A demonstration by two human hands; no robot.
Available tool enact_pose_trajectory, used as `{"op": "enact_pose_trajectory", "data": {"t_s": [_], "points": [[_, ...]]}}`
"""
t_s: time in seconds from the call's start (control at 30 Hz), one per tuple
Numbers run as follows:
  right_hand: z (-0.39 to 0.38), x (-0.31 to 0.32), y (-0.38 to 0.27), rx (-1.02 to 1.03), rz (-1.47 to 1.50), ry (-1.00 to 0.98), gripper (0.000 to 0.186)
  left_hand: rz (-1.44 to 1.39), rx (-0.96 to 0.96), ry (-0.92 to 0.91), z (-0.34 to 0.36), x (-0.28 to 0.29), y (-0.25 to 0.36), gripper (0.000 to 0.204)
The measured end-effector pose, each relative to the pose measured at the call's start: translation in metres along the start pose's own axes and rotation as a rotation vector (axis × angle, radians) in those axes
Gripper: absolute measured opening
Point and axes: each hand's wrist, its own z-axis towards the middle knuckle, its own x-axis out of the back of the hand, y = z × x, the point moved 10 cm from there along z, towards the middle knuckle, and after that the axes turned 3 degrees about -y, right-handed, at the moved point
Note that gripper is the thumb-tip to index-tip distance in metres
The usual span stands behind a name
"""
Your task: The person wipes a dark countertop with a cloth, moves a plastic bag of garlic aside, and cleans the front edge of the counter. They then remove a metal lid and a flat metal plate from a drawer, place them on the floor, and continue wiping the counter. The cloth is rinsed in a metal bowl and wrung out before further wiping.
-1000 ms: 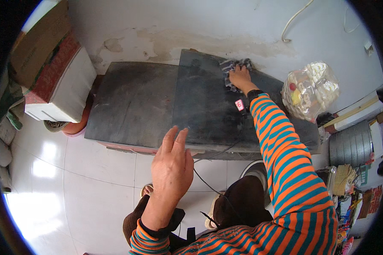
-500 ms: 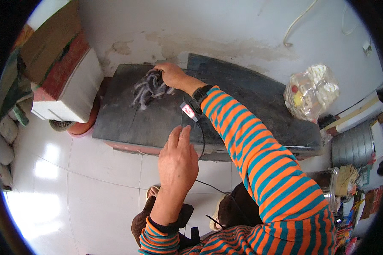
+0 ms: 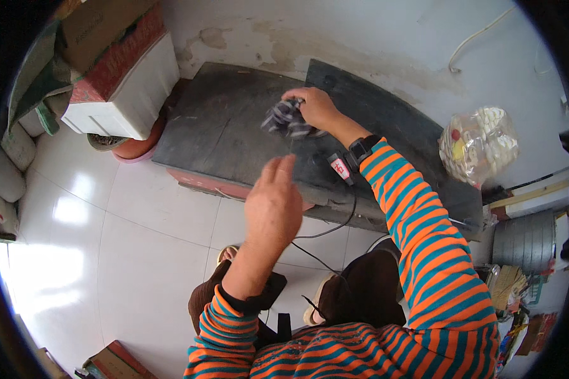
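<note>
My right hand (image 3: 316, 108) is closed over a bunched grey-and-white striped cloth (image 3: 287, 120), which rests on a dark bench top (image 3: 234, 114). Nearer to me, my left hand (image 3: 273, 205) hovers above the front edge of the bench. Its fingers point away from me, pressed together in a pinch. A faint thin line shows by the fingertips, too fine to name. Round my right wrist sits a black band (image 3: 361, 150). A small device with a red-and-white label (image 3: 340, 168) hangs beside it, its black cable (image 3: 335, 230) running down towards my lap.
Against the wall, a clear bag of pale items (image 3: 480, 145) lies on the bench's right end. A white box (image 3: 133, 95) under cardboard and an orange pot (image 3: 140, 144) stand at the left. Clutter fills the right side, by a grey ribbed container (image 3: 521, 243).
The cloth has slid right and a little towards me across the bench top under my right hand, more bunched now. My left hand stays near the front edge. The whole view has shifted.
</note>
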Motion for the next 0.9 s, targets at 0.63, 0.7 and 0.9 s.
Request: {"op": "enact_pose_trajectory", "data": {"t_s": [0.63,0.7,0.9], "points": [[-0.239,0.071,0.038,-0.303,-0.474,-0.032,0.050,0.093,0.181,-0.214,0.060,-0.015,-0.139,0.047],[-0.246,0.071,0.038,-0.242,-0.463,0.033,0.050,0.124,0.030,-0.391,0.048,-0.061,-0.137,0.048],[-0.242,0.071,0.032,-0.262,-0.481,0.052,0.050,0.295,-0.387,-0.672,0.002,-0.152,-0.120,0.067]]}}
